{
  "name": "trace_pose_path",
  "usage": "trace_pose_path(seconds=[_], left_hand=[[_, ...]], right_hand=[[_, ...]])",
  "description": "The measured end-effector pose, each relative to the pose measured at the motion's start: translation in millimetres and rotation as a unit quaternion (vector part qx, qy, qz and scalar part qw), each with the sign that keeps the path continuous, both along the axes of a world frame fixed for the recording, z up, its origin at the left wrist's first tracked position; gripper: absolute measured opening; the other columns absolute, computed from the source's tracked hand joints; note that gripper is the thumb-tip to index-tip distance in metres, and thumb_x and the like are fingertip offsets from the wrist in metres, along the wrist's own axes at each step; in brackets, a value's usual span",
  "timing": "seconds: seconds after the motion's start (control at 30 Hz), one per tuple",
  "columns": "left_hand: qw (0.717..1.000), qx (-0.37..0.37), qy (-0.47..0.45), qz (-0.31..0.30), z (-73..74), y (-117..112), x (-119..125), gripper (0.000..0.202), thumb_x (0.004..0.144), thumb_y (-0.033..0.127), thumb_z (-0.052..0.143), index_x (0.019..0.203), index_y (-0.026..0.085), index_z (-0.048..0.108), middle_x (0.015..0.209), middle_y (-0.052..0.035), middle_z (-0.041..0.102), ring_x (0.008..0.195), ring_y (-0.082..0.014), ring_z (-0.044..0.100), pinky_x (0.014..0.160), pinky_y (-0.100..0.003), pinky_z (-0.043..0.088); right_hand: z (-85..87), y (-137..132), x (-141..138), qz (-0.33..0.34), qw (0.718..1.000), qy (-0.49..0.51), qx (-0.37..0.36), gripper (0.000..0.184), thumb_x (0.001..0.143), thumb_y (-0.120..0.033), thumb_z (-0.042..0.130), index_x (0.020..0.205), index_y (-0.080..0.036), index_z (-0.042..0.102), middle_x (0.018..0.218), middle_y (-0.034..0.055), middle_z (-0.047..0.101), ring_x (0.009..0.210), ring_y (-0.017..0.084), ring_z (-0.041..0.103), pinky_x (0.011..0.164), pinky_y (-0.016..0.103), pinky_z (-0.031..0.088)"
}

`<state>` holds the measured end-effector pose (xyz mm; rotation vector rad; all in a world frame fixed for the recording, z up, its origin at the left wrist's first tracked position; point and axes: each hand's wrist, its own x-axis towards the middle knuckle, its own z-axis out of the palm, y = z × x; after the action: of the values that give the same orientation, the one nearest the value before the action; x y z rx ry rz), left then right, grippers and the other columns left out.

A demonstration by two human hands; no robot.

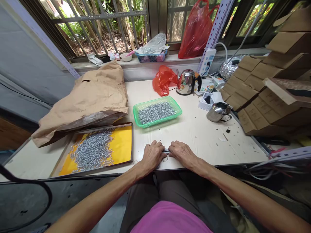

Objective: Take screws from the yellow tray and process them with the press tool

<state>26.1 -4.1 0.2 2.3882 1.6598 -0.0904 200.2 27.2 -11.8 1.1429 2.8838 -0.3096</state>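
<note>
My left hand [153, 156] and my right hand [182, 153] rest side by side at the near edge of the white table [199, 136], fingers curled. Between their fingertips they pinch a small dark part [166, 150], too small to name. A green plastic basket [157, 111] full of small silvery metal pieces stands just beyond the hands. To the left lies a shallow tray with a yellow bottom [121, 145] holding a heap of the same silvery pieces [93, 150].
A large brown paper sack [92, 94] lies at the left. A steel kettle [186, 82], a red bag [164, 80] and a small metal jug [218, 112] stand behind. Stacked cardboard boxes [262, 87] fill the right side. The barred window sill holds clutter.
</note>
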Motion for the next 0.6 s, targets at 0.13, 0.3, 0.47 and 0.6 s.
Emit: trace_pose_path(seconds=[0.13,0.3,0.47,0.6], left_hand=[[0.999,0.026,0.0,0.021,-0.2,0,-2,0.028,0.087,0.041,0.057,0.103,0.018,0.063,0.102,-0.0098,0.062,0.101,-0.0276,0.054,0.074,-0.038,0.047],[0.99,0.106,-0.054,0.07,-17.0,-15,2,0.039,0.086,0.033,0.06,0.12,0.016,0.054,0.128,-0.0152,0.054,0.118,-0.0311,0.049,0.092,-0.044,0.046],[0.98,0.129,-0.15,-0.008,-37.1,-44,25,0.036,0.092,0.026,0.05,0.126,0.017,0.049,0.141,-0.0132,0.047,0.135,-0.0309,0.036,0.108,-0.05,0.035],[0.975,0.1,-0.196,-0.011,-39.5,-53,32,0.04,0.093,0.033,0.049,0.13,0.017,0.046,0.132,-0.0113,0.056,0.129,-0.0284,0.045,0.111,-0.053,0.03]], right_hand=[[7.1,10,7,0.001,0.999,0.051,0.001,0.017,0.09,-0.028,0.059,0.102,-0.017,0.064,0.097,0.0085,0.061,0.095,0.022,0.054,0.081,0.031,0.044],[11.1,40,7,0.038,0.995,0.078,-0.043,0.026,0.094,-0.032,0.051,0.112,-0.016,0.063,0.101,0.01,0.062,0.097,0.021,0.055,0.085,0.032,0.043],[1.2,59,-9,-0.014,1.0,0.014,0.019,0.017,0.093,-0.021,0.05,0.094,-0.016,0.067,0.096,0.0092,0.063,0.096,0.022,0.053,0.079,0.029,0.04],[4.0,65,-23,-0.042,0.998,-0.01,0.045,0.017,0.093,-0.021,0.05,0.091,-0.016,0.066,0.094,0.0089,0.063,0.092,0.021,0.054,0.073,0.028,0.038]])
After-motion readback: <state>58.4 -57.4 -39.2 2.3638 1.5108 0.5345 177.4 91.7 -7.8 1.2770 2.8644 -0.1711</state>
